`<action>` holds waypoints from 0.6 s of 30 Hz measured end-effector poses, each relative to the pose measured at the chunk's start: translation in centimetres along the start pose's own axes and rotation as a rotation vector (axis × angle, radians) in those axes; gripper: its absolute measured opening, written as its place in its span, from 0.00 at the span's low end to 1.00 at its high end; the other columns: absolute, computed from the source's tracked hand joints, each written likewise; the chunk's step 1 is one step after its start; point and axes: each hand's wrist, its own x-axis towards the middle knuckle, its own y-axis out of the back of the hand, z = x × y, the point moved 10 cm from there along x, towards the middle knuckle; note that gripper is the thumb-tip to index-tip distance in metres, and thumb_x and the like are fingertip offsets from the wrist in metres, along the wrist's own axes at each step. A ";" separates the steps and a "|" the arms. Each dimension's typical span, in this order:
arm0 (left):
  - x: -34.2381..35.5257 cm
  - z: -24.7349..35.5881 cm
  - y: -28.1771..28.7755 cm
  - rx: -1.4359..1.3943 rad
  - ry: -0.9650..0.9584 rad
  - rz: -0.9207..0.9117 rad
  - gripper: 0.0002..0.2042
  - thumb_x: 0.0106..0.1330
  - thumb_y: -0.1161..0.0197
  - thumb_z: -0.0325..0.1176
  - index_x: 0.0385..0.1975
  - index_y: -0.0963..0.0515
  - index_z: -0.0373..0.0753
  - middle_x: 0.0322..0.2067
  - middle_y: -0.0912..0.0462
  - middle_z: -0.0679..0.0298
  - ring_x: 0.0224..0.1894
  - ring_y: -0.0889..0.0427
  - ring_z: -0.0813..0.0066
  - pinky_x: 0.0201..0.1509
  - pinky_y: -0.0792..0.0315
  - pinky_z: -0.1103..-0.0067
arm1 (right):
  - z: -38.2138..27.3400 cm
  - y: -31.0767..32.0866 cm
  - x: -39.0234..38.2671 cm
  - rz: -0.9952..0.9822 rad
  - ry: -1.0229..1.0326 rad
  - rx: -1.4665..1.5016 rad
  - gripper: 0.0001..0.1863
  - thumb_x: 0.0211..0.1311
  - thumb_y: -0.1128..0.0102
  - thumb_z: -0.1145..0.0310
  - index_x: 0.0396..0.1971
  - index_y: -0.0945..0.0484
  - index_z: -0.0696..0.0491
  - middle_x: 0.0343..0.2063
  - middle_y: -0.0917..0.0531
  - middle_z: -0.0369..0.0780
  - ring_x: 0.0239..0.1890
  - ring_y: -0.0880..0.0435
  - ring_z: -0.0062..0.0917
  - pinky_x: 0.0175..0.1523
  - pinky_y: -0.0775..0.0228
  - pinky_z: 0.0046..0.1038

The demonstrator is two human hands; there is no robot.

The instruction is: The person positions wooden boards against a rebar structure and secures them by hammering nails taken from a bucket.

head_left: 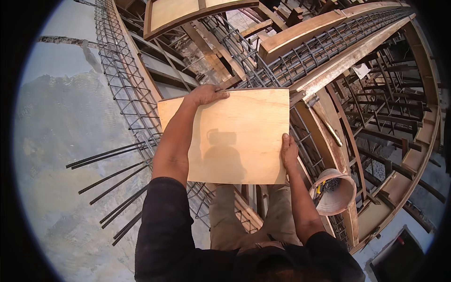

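Observation:
A pale plywood panel [263, 122] lies in front of me, above my legs, with a head-shaped shadow across its face. My left hand [206, 95] is closed on its far edge, the arm reaching over the panel's left part. Along the right edge, my right hand [290, 150] grips the same panel, thumb on the top face. To the right, a hammer [327, 121] rests on the wooden formwork. Nearer me on that side is a bucket [348, 197] holding what look like nails and a yellow-handled item.
Rebar cages [123, 77] run along the left and through the beam form [310, 35] at the far right. Several bare rebar ends [110, 157] jut left over the grey concrete surface [61, 127]. Openings between timber supports [380, 113] drop away at right.

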 end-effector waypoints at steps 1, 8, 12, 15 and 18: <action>0.8 -1.1 0.0 -0.011 0.012 0.016 0.45 0.59 0.50 0.76 0.60 0.24 0.38 0.57 0.22 0.44 0.62 0.25 0.48 0.66 0.32 0.64 | -0.5 -0.2 0.6 0.028 0.008 -0.022 0.36 0.71 0.56 0.39 0.51 0.21 0.62 0.43 0.17 0.58 0.49 0.18 0.50 0.57 0.30 0.42; -2.9 -2.0 -1.5 0.009 -0.007 0.757 0.32 0.65 0.39 0.51 0.67 0.34 0.43 0.65 0.29 0.53 0.69 0.34 0.54 0.75 0.49 0.57 | -3.8 -0.7 0.8 0.000 -0.017 0.019 0.38 0.72 0.57 0.40 0.51 0.21 0.65 0.44 0.16 0.56 0.49 0.18 0.47 0.55 0.31 0.40; -18.1 -5.9 -9.0 -0.057 0.093 1.073 0.23 0.64 0.36 0.38 0.59 0.26 0.45 0.58 0.26 0.60 0.68 0.33 0.59 0.75 0.56 0.50 | -0.8 -0.8 2.3 0.047 0.003 0.018 0.38 0.74 0.59 0.41 0.55 0.24 0.66 0.48 0.17 0.56 0.52 0.18 0.43 0.58 0.32 0.37; -30.0 -15.8 -18.2 -0.163 0.533 1.181 0.22 0.67 0.40 0.39 0.60 0.28 0.40 0.58 0.28 0.52 0.67 0.35 0.52 0.73 0.52 0.50 | -0.8 -1.5 2.1 0.004 0.019 0.054 0.38 0.75 0.60 0.42 0.55 0.25 0.68 0.47 0.17 0.54 0.51 0.19 0.38 0.58 0.32 0.34; -36.3 -24.1 -30.8 -0.071 1.035 0.705 0.29 0.67 0.40 0.46 0.64 0.32 0.39 0.66 0.38 0.44 0.72 0.46 0.47 0.75 0.55 0.51 | -1.6 -1.7 1.9 0.013 0.011 -0.023 0.38 0.75 0.60 0.43 0.55 0.25 0.68 0.48 0.17 0.54 0.51 0.19 0.38 0.58 0.32 0.33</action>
